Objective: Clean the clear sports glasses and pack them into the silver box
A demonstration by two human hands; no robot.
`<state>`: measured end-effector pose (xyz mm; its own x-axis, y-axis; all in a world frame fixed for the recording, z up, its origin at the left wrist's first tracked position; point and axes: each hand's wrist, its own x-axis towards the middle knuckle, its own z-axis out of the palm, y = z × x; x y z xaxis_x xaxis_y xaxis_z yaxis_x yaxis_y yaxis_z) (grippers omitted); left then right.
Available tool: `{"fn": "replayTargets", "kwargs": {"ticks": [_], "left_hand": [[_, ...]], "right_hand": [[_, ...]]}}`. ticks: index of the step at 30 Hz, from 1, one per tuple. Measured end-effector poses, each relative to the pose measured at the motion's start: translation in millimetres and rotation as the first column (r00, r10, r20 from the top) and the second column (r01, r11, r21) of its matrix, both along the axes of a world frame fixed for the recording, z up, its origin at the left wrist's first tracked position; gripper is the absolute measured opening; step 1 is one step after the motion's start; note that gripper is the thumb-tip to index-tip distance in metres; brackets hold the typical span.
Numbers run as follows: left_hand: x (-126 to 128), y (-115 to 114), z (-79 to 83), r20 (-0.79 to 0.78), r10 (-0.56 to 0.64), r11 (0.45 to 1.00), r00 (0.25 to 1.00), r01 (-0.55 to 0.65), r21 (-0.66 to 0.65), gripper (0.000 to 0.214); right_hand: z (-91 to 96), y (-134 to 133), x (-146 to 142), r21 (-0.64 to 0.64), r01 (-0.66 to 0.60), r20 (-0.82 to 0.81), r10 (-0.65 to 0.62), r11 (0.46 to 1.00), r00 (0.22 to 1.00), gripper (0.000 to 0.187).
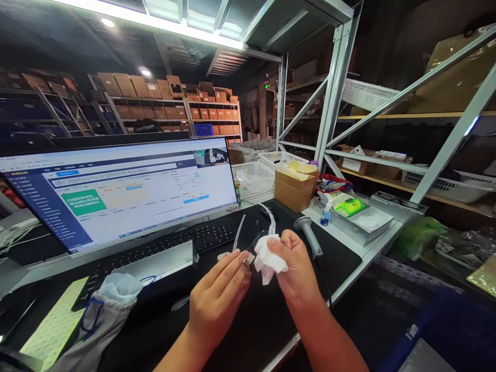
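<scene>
A crumpled white tissue is pinched in my right hand, with the thumb pressed over it. My left hand is closed, its fingers together around the near end of a thin-framed item with two curved whitish arms. That item resembles a pair of glasses, but my fingers and the tissue hide most of it, so its kind is unclear. One pale arm rises beyond my left fingers and the other stands behind the tissue. A thin dark line runs between the two hands. Both hands are above the black desk mat.
A monitor and black keyboard stand ahead and left. A grey drawstring pouch lies at left. To the right are a barcode scanner, cardboard box, small bottle and grey tray. Metal shelving rises behind.
</scene>
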<state>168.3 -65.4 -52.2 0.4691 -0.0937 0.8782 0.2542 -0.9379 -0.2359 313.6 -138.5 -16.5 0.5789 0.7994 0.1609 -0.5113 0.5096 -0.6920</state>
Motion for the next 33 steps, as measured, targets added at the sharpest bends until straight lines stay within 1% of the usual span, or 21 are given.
{"fn": "replayTargets", "kwargs": {"ticks": [1, 3, 5, 7, 10, 11, 12, 13, 14, 15, 17, 18, 20, 22, 24, 26, 27, 30, 31, 32, 33], "left_hand": [[-0.3, 1.0, -0.8, 0.002, 0.011, 1.0, 1.0, -0.011, 0.007, 0.028], [-1.4, 2.6, -2.1, -0.002, 0.038, 0.999, 0.999, -0.038, 0.007, 0.024], [-3.2, 3.2, -2.4, -0.007, 0.054, 0.998, 0.999, -0.054, -0.016, 0.017], [-5.0, 2.4, -2.1, 0.002, 0.061, 0.997, 0.998, -0.06, -0.052, 0.015], [-6.0, -0.5, -0.3, 0.029, 0.069, 0.995, 0.997, -0.067, -0.078, 0.021], [-5.7, -1.4, 0.8, 0.033, 0.072, 0.994, 0.997, -0.069, -0.082, 0.022], [-5.1, -2.2, 2.2, 0.036, 0.071, 0.994, 0.997, -0.067, -0.086, 0.021], [-4.5, -2.5, 3.9, 0.04, 0.067, 0.994, 0.997, -0.063, -0.089, 0.019], [-4.1, -2.3, 6.0, 0.043, 0.061, 0.994, 0.997, -0.056, -0.093, 0.016], [-4.2, -1.6, 8.3, 0.045, 0.052, 0.994, 0.998, -0.048, -0.098, 0.015], [-6.7, 2.0, 13.3, 0.036, 0.043, 0.995, 0.998, -0.039, -0.097, 0.015], [-9.4, 4.7, 15.9, 0.026, 0.044, 0.995, 0.999, -0.041, -0.088, 0.017], [-17.4, 11.3, 21.0, -0.004, 0.054, 0.997, 0.999, -0.055, -0.063, 0.019], [-27.9, 18.6, 26.5, -0.042, 0.076, 0.996, 0.996, -0.078, -0.051, 0.021], [-39.5, 25.1, 32.8, -0.074, 0.106, 0.992, 0.992, -0.111, -0.065, 0.022], [-51.3, 30.3, 39.7, -0.084, 0.128, 0.986, 0.988, -0.136, -0.092, 0.02], [-57.2, 32.5, 43.0, -0.082, 0.129, 0.985, 0.988, -0.138, -0.107, 0.019], [-74.9, 38.2, 51.1, -0.064, 0.122, 0.974, 0.99, -0.132, -0.186, 0.022], [-80.6, 40.1, 52.8, -0.052, 0.122, 0.967, 0.991, -0.13, -0.22, 0.025], [-86.0, 42.0, 53.9, -0.03, 0.122, 0.958, 0.992, -0.126, -0.256, 0.027], [-91.1, 44.1, 54.5, 0.0, 0.121, 0.948, 0.993, -0.116, -0.296, 0.029]], "right_hand": [[-3.0, 2.4, -3.0, -0.005, 0.041, 0.015, -0.041, 0.999, 0.999, 0.062], [-13.8, 7.2, -13.0, -0.028, 0.177, 0.104, -0.174, 0.984, 0.979, 0.058], [-27.4, 10.9, -25.1, -0.023, 0.341, 0.261, -0.324, 0.94, 0.909, 0.054], [-39.6, 12.6, -35.9, 0.02, 0.45, 0.421, -0.416, 0.893, 0.806, 0.05], [-49.6, 11.6, -45.0, 0.084, 0.514, 0.573, -0.463, 0.854, 0.676, 0.047], [-50.2, 10.9, -45.6, 0.098, 0.525, 0.593, -0.473, 0.845, 0.652, 0.047], [-49.4, 10.4, -44.9, 0.101, 0.527, 0.594, -0.476, 0.844, 0.649, 0.047], [-47.2, 10.1, -43.0, 0.087, 0.509, 0.575, -0.46, 0.857, 0.677, 0.047], [-43.4, 10.4, -40.0, 0.057, 0.467, 0.533, -0.423, 0.882, 0.733, 0.048], [-38.3, 11.2, -36.1, 0.021, 0.401, 0.468, -0.363, 0.916, 0.806, 0.049], [-25.1, 14.9, -26.8, -0.029, 0.213, 0.301, -0.195, 0.977, 0.934, 0.055], [-17.7, 18.0, -22.0, -0.032, 0.12, 0.224, -0.11, 0.992, 0.968, 0.058], [-3.8, 26.6, -13.6, -0.015, -0.014, 0.127, 0.015, 1.0, 0.992, 0.063], [7.1, 37.5, -7.6, -0.005, -0.11, 0.096, 0.11, 0.994, 0.989, 0.066], [14.5, 48.5, -3.3, -0.011, -0.199, 0.121, 0.199, 0.98, 0.973, 0.067], [20.8, 56.7, 2.0, -0.037, -0.269, 0.219, 0.271, 0.962, 0.937, 0.066], [24.5, 59.2, 6.0, -0.062, -0.295, 0.303, 0.3, 0.953, 0.905, 0.064], [39.2, 60.0, 25.5, -0.149, -0.298, 0.583, 0.327, 0.943, 0.744, 0.057], [44.9, 58.8, 33.8, -0.157, -0.281, 0.642, 0.314, 0.947, 0.7, 0.055], [50.4, 57.5, 42.2, -0.146, -0.261, 0.677, 0.289, 0.954, 0.677, 0.053], [55.2, 56.6, 49.9, -0.125, -0.242, 0.692, 0.259, 0.962, 0.674, 0.053]]}}
